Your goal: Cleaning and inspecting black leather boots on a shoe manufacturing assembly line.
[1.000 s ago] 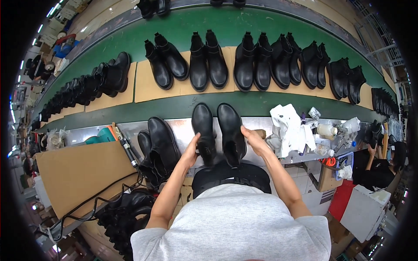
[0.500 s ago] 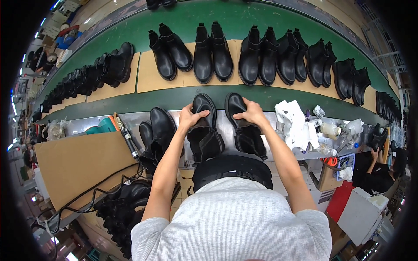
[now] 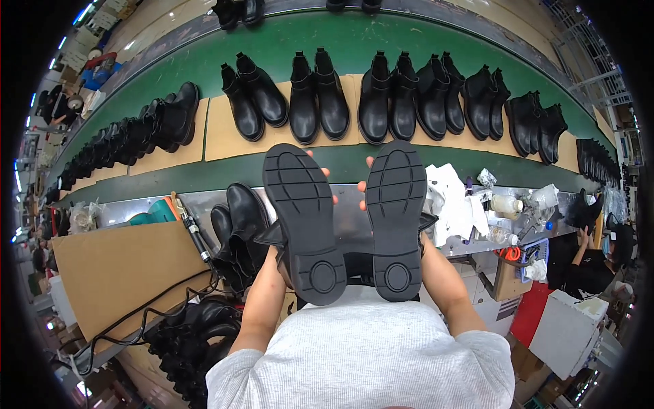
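I hold a pair of black ankle boots up in front of my body, soles facing me. My left hand is closed round the left boot (image 3: 304, 221); only the fingertips of my left hand (image 3: 325, 173) show past the inner edge of its sole. In the same way my right hand (image 3: 362, 187) grips the right boot (image 3: 396, 221), fingertips showing along its inner edge. Both soles are black and ribbed, with a round mark on each heel. The boots' uppers are mostly hidden behind the soles. Left of them, another black pair (image 3: 245, 211) rests on the metal ledge (image 3: 197, 199).
Several boot pairs (image 3: 402, 102) stand on cardboard along the green bench (image 3: 340, 34). To the left are a cardboard sheet (image 3: 133, 279), a corded handheld tool (image 3: 192, 228) and boots below (image 3: 194, 327). White cloth (image 3: 449, 201) and bottles (image 3: 505, 204) lie right; a co-worker (image 3: 593, 262) sits beyond.
Both boots have been lifted and tipped over, so their soles face me instead of their uppers. My hands stay on them, now mostly behind the soles. The view has shifted slightly.
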`<action>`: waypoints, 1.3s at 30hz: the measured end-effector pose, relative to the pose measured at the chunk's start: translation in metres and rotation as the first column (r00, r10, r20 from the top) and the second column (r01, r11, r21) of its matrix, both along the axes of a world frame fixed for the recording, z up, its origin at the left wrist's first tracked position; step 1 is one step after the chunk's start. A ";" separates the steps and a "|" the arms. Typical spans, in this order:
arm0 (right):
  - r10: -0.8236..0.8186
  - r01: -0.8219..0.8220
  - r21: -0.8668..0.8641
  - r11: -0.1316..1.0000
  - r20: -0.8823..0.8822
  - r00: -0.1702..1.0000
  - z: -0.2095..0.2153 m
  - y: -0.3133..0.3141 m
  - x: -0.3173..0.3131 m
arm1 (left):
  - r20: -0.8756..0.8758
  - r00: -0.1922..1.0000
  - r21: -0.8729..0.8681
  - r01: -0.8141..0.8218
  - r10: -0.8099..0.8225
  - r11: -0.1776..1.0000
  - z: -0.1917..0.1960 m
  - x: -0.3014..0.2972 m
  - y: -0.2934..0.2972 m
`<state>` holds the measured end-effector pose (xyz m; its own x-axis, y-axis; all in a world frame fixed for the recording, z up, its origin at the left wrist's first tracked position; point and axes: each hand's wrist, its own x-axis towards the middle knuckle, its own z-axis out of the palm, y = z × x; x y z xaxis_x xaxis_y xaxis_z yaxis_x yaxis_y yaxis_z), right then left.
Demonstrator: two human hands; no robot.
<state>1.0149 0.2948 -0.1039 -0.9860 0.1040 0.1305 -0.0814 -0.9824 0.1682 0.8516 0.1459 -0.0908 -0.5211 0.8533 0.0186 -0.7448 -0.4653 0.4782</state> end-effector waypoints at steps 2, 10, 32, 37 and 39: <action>0.003 -0.003 0.031 1.000 0.012 1.000 0.001 0.001 -0.001 | -0.009 0.996 -0.228 0.085 -0.089 0.970 0.010 0.001 -0.003; -0.566 -0.528 0.849 0.019 0.444 0.695 -0.036 0.046 0.001 | 0.306 0.923 -0.317 0.329 -0.233 0.890 -0.001 -0.001 -0.042; -0.953 -0.967 0.158 0.201 -0.198 -0.231 -0.150 0.052 0.215 | 0.078 0.946 -0.392 0.320 -0.315 0.863 0.004 0.005 -0.045; -0.648 -0.173 0.634 0.754 0.671 -0.361 -0.125 0.061 0.208 | -0.035 0.942 -0.429 0.287 -0.333 0.857 0.007 0.004 -0.048; -0.796 0.099 0.817 0.569 0.577 -0.186 -0.120 0.063 0.208 | -0.104 0.930 -0.440 0.275 -0.353 0.854 0.008 0.003 -0.045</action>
<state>1.2224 0.3578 -0.2243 0.0660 0.8709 -0.4870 -0.2470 -0.4586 -0.8536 0.8544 0.1013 -0.0832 -0.2450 0.9202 -0.3052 -0.7040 0.0476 0.7086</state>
